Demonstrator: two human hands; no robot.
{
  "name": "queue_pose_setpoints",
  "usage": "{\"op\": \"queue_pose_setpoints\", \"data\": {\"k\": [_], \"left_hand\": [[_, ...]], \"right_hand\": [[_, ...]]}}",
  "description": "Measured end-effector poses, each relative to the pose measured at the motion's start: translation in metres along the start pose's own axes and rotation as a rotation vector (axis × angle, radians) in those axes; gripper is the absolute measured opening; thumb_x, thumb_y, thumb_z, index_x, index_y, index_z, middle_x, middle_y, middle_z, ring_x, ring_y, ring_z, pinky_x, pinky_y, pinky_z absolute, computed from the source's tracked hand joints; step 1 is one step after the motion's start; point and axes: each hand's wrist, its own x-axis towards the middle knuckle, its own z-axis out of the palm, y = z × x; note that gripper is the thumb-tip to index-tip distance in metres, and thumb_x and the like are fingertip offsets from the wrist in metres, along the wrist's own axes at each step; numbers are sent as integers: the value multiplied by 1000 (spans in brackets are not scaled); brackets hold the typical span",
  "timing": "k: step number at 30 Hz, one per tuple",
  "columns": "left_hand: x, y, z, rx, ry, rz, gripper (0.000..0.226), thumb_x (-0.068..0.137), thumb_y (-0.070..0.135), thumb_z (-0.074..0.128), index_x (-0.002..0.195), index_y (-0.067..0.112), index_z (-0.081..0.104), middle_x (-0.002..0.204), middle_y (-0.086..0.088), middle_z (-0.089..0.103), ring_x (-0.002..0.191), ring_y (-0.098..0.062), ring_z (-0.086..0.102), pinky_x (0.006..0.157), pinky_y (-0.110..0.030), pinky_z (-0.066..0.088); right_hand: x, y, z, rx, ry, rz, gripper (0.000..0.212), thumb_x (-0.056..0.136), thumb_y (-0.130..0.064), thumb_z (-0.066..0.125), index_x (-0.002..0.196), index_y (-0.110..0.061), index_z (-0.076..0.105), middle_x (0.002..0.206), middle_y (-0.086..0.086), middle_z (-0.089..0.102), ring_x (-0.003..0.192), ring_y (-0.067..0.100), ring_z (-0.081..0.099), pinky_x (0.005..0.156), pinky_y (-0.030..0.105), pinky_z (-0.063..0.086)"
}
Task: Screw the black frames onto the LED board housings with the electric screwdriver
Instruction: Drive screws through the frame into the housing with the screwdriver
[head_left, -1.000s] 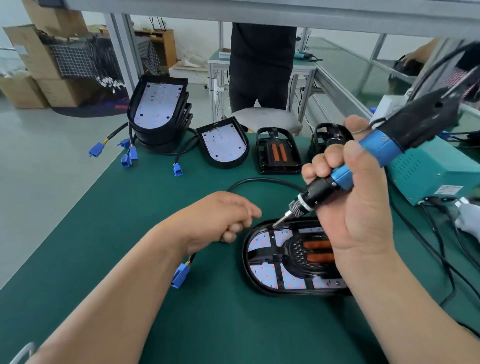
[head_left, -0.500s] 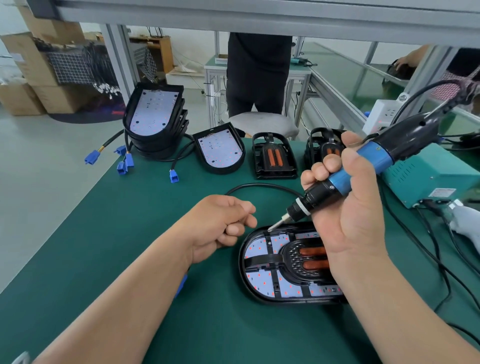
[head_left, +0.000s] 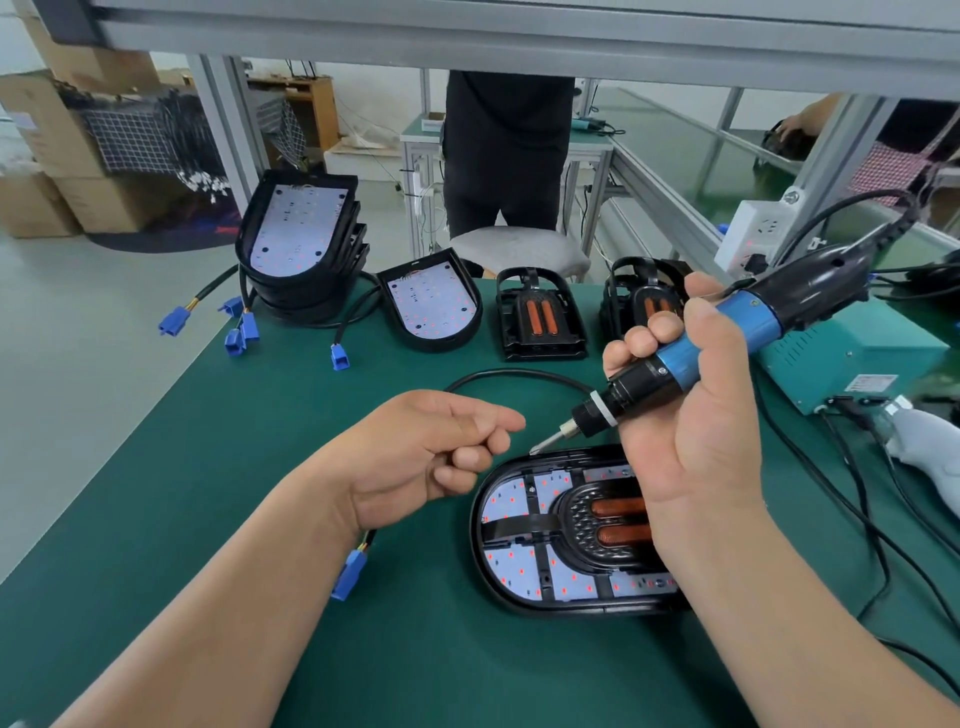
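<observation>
An LED board housing (head_left: 483, 566) lies on the green mat in front of me, a black frame (head_left: 519, 526) with orange coils set into it. My right hand (head_left: 691, 431) grips the blue-and-black electric screwdriver (head_left: 727, 332), tilted down to the left. Its bit tip touches or hovers just over the housing's far-left rim. My left hand (head_left: 431, 457) hovers left of the housing with curled fingers and the thumb laid over the index finger. Nothing shows in it, and the palm is hidden.
At the back left stands a stack of housings (head_left: 301, 244), with a single housing (head_left: 431, 306) and two loose black frames (head_left: 540, 317) (head_left: 644, 296) beside it. A teal power box (head_left: 852, 358) and cables fill the right. A person stands behind a stool (head_left: 519, 249).
My left hand has drawn slightly away from the housing and its fist has loosened. The screwdriver stays at the housing's far-left rim, held a little more upright.
</observation>
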Motion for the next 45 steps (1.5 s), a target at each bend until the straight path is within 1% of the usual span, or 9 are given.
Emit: {"op": "queue_pose_setpoints", "data": {"k": [5, 9, 12, 17, 25, 30, 36, 41, 45], "left_hand": [[-1, 1, 1, 87, 23, 29, 21, 96, 27, 68, 102, 7, 63, 73, -2, 60, 49, -3, 35, 39, -13, 27], [-1, 2, 1, 103, 12, 51, 24, 92, 37, 71, 87, 13, 69, 70, 1, 54, 48, -3, 31, 39, -12, 25], [-1, 2, 1, 52, 2, 49, 20, 93, 30, 70, 86, 12, 76, 73, 0, 56, 50, -3, 33, 39, -12, 26], [-3, 2, 2, -19, -61, 22, 20, 91, 9, 67, 102, 2, 81, 85, -8, 65, 57, -5, 41, 43, -13, 31], [-3, 2, 3, 25, -78, 33, 14, 96, -3, 62, 105, 2, 72, 90, -13, 69, 55, -7, 44, 43, -14, 30], [-5, 3, 4, 37, -86, 61, 4, 94, 7, 69, 96, 7, 72, 88, -11, 68, 57, -7, 45, 44, -14, 32], [-7, 4, 5, 63, -95, 58, 11, 94, 13, 70, 84, 12, 73, 88, -7, 68, 57, -5, 44, 44, -13, 31], [-5, 3, 6, 36, -69, 54, 9, 90, 9, 71, 91, 7, 80, 84, -8, 65, 56, -6, 43, 43, -13, 29], [-5, 2, 4, 49, -82, 41, 16, 88, 4, 70, 100, 4, 80, 89, -11, 68, 56, -7, 42, 44, -14, 29]], "right_hand": [[-1, 1, 0, 3, -2, 7, 19, 105, -17, 57, 124, -20, 56, 86, -2, 53, 74, 14, 54, 80, 31, 49], [-2, 0, 0, 5, -3, 5, 18, 106, -17, 56, 124, -20, 56, 86, -2, 52, 74, 14, 54, 80, 32, 50], [-1, 0, 0, 15, 5, 13, 18, 105, -18, 57, 123, -21, 58, 85, -3, 53, 74, 14, 54, 81, 31, 50], [-2, -1, 2, 16, 10, 10, 18, 104, -18, 58, 121, -21, 59, 85, -3, 53, 74, 14, 54, 81, 31, 50], [-4, -4, 5, 34, 4, -12, 17, 105, -19, 56, 121, -20, 59, 85, -3, 52, 74, 13, 54, 81, 31, 50], [-5, -5, 6, 24, 6, -9, 16, 106, -18, 54, 121, -21, 58, 84, -3, 52, 74, 13, 53, 81, 31, 50], [-6, -6, 6, 32, 8, -10, 16, 106, -18, 55, 121, -20, 59, 84, -3, 52, 73, 13, 54, 80, 31, 50], [-5, -5, 7, 46, 12, -14, 16, 106, -20, 56, 122, -21, 58, 84, -3, 54, 73, 13, 54, 79, 31, 50], [-5, -4, 8, 66, 14, -21, 17, 106, -25, 60, 123, -21, 59, 85, -3, 55, 76, 13, 55, 82, 31, 50]]}}
